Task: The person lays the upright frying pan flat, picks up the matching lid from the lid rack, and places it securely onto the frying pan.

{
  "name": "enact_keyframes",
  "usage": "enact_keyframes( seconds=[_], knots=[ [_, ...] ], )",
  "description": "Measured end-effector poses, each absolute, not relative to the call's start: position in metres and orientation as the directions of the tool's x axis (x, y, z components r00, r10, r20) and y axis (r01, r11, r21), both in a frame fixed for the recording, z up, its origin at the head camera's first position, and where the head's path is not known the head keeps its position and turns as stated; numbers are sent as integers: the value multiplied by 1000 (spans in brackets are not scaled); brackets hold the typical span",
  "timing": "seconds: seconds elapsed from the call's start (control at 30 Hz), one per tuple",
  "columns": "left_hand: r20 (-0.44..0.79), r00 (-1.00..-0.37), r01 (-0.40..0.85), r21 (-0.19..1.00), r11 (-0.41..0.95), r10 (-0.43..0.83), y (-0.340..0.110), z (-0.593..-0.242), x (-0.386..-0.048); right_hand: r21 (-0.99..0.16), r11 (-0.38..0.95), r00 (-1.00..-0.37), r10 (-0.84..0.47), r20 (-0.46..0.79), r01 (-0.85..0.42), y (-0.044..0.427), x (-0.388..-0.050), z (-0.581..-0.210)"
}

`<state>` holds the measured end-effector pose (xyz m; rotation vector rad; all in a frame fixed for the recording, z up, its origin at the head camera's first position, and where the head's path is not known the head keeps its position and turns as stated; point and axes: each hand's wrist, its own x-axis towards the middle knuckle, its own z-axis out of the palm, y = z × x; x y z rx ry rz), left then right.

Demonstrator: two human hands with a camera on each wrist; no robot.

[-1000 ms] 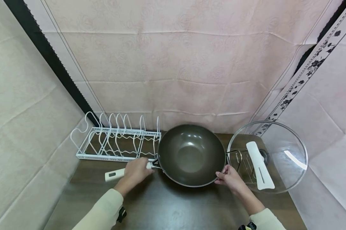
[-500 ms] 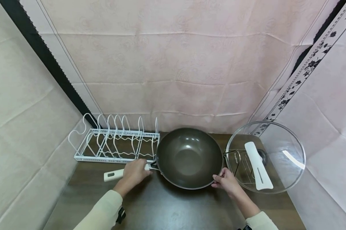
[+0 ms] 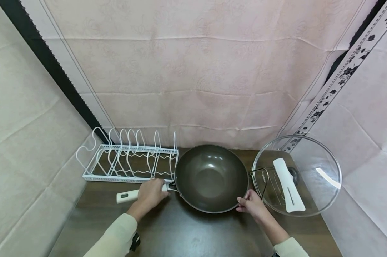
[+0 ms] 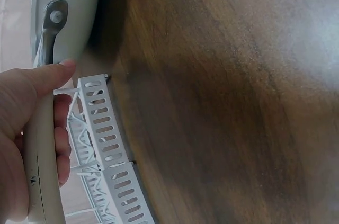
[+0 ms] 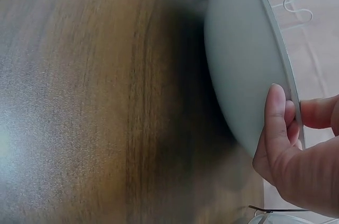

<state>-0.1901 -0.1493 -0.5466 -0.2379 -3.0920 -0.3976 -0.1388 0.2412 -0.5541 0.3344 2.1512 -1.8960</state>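
Observation:
A wok [image 3: 211, 178] with a dark inside and a pale grey-green outside is in the middle of the head view. My left hand [image 3: 150, 194] grips its cream handle [image 3: 127, 196]; in the left wrist view the fingers curl round the handle and the thumb lies along it. At the near right of the wok, my right hand [image 3: 252, 205] pinches the rim, thumb inside and fingers against the outer wall, as the right wrist view [image 5: 288, 128] shows. Whether the wok's base touches the table is hard to tell.
A white wire dish rack [image 3: 116, 177] stands behind the left hand, close to the wok. On the right, a glass lid [image 3: 322, 160] leans upright in a wire stand [image 3: 265, 182], with a white spatula [image 3: 288, 185] before it. Cloth walls [image 3: 187, 71] enclose the brown table [image 3: 193, 235].
The wok has shifted slightly toward me, its right side most, and my right hand has moved with it. Both hands keep their hold. The head view has also drifted a little.

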Motion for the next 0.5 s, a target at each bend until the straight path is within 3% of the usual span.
enact_keyframes(
  seconds=[0.5],
  knots=[
    [58,-983,182,227,957,173,-148,-548,-190,-932,105,-935,-39,-352,346,245,-139,-554]
  ],
)
